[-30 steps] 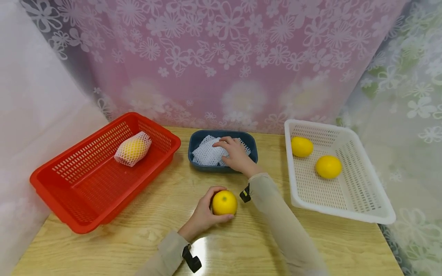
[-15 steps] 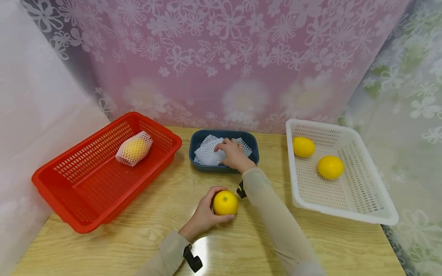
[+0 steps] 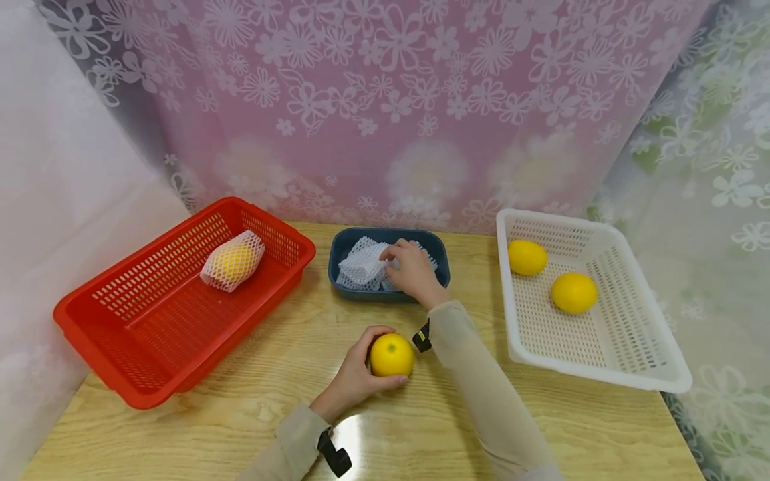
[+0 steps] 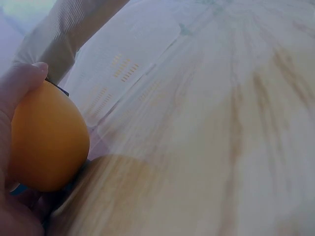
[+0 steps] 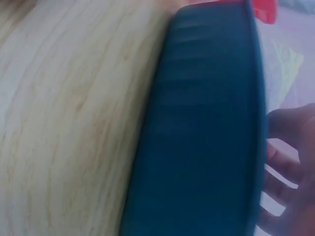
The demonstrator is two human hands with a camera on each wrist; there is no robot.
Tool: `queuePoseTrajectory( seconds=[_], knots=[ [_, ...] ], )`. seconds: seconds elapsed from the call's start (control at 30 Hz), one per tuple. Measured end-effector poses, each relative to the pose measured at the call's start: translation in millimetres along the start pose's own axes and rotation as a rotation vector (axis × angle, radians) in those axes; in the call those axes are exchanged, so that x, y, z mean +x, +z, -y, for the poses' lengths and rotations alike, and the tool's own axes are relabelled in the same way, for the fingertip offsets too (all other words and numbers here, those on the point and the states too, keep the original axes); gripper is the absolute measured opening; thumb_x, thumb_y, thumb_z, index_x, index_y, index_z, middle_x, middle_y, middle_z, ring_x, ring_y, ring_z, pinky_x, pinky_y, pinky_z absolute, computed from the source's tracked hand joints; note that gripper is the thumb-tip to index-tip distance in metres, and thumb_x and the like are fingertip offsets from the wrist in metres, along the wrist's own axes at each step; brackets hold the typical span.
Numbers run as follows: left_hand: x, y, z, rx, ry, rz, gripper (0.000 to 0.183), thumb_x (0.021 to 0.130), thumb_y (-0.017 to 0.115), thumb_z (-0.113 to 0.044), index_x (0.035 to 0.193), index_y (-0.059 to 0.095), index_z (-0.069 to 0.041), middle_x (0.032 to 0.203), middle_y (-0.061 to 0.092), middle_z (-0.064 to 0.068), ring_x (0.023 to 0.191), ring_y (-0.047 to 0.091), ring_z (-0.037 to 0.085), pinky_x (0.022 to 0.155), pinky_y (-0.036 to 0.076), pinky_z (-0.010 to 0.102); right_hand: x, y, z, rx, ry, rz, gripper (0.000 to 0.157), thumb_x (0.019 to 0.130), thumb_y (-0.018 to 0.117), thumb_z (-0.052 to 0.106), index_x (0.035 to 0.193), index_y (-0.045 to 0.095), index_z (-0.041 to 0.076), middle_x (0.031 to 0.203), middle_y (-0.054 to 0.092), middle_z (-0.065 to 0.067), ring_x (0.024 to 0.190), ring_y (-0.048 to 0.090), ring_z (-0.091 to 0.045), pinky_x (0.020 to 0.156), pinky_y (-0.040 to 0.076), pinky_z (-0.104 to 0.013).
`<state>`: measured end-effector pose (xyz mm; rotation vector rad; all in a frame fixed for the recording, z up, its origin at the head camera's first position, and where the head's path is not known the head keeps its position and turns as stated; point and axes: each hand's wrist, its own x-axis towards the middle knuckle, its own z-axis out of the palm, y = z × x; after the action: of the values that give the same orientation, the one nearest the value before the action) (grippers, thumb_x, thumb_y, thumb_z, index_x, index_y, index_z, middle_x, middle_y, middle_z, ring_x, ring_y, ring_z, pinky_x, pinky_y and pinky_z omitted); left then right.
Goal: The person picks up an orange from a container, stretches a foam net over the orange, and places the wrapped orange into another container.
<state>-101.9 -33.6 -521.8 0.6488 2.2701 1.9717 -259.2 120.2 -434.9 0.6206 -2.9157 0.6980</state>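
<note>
My left hand point(image 3: 356, 371) grips a round yellow citrus fruit point(image 3: 392, 355) on the table, thumb on the near side and fingers round the far side. In the left wrist view the fruit point(image 4: 49, 137) looks orange, close to the wood. My right hand point(image 3: 415, 270) is over the dark blue tray point(image 3: 361, 294), pinching a white foam net point(image 3: 363, 262) between thumb and fingertips. More foam nets lie under it, partly hidden by the hand. In the right wrist view the tray's side point(image 5: 202, 123) covers the fingertips of the right hand point(image 5: 290, 167).
On the left stands a red basket point(image 3: 174, 334) holding one fruit in a foam net point(image 3: 233, 260). A white basket point(image 3: 601, 371) on the right holds two yellow fruits point(image 3: 574, 292). A pink flowered curtain point(image 3: 385, 133) hangs behind the wooden table point(image 3: 271, 374).
The right hand's fingers have drawn together on a foam net, whose near end now stands raised and rounded. The left hand and its fruit have stayed in place.
</note>
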Motion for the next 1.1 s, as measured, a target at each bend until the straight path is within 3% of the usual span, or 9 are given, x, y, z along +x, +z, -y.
queuePoseTrajectory(
  seconds=[0.23, 0.43, 0.63, 0.8, 0.9, 1.1],
  knots=[
    [1.4, 0.1, 0.7, -0.005, -0.003, -0.004, 0.071, 0.074, 0.089, -0.022, 0.134, 0.05, -0.019, 0.127, 0.058, -0.004, 0.111, 0.057, 0.018, 0.095, 0.047, 0.039, -13.5, -18.4, 3.6, 0.194, 0.034, -0.21, 0.014, 0.093, 0.068, 0.014, 0.106, 0.072, 0.009, 0.1, 0.062, -0.007, 0.096, 0.055, -0.028, 0.086, 0.047, -0.044],
    [0.4, -0.5, -0.7, -0.011, -0.018, -0.001, 0.073, 0.074, 0.089, -0.022, 0.135, 0.05, -0.017, 0.128, 0.057, -0.004, 0.111, 0.056, 0.018, 0.095, 0.047, 0.039, -31.0, -31.7, 8.8, 0.502, 0.063, -0.345, 0.014, 0.092, 0.071, 0.012, 0.105, 0.07, 0.007, 0.097, 0.064, -0.01, 0.088, 0.057, -0.024, 0.081, 0.047, -0.04],
    [0.0, 0.5, -0.3, -0.006, 0.002, 0.004, 0.075, 0.074, 0.089, -0.024, 0.136, 0.048, -0.013, 0.129, 0.057, -0.003, 0.112, 0.057, 0.019, 0.095, 0.048, 0.039, -54.0, -41.1, 13.9, 0.777, 0.102, -0.449, 0.017, 0.09, 0.072, 0.009, 0.101, 0.066, -0.001, 0.093, 0.063, -0.011, 0.083, 0.058, -0.019, 0.075, 0.049, -0.028],
    [-0.6, 0.7, 0.4, -0.015, 0.004, 0.009, 0.077, 0.073, 0.09, -0.024, 0.137, 0.048, -0.011, 0.129, 0.057, -0.003, 0.112, 0.057, 0.019, 0.095, 0.048, 0.039, -74.7, -44.4, 15.8, 1.051, 0.081, -0.437, 0.015, 0.089, 0.069, -0.002, 0.103, 0.063, 0.0, 0.092, 0.062, -0.004, 0.081, 0.06, -0.016, 0.073, 0.053, -0.026],
    [-0.7, 0.2, 1.5, -0.01, 0.013, 0.025, 0.079, 0.072, 0.09, -0.023, 0.137, 0.048, -0.01, 0.128, 0.057, -0.004, 0.112, 0.057, 0.018, 0.096, 0.047, 0.039, -87.9, -46.6, 16.3, 1.175, 0.028, -0.369, 0.027, 0.089, 0.065, -0.008, 0.111, 0.064, 0.008, 0.098, 0.065, -0.002, 0.083, 0.061, -0.017, 0.076, 0.055, -0.029],
    [0.2, 0.3, 1.8, -0.009, 0.032, 0.054, 0.079, 0.072, 0.091, -0.022, 0.137, 0.047, -0.009, 0.127, 0.058, -0.004, 0.111, 0.058, 0.018, 0.097, 0.046, 0.038, -107.0, -56.1, 15.7, 1.154, -0.107, -0.254, 0.048, 0.087, 0.061, -0.012, 0.122, 0.063, 0.02, 0.114, 0.065, 0.001, 0.097, 0.061, -0.016, 0.083, 0.053, -0.026]
  ],
)
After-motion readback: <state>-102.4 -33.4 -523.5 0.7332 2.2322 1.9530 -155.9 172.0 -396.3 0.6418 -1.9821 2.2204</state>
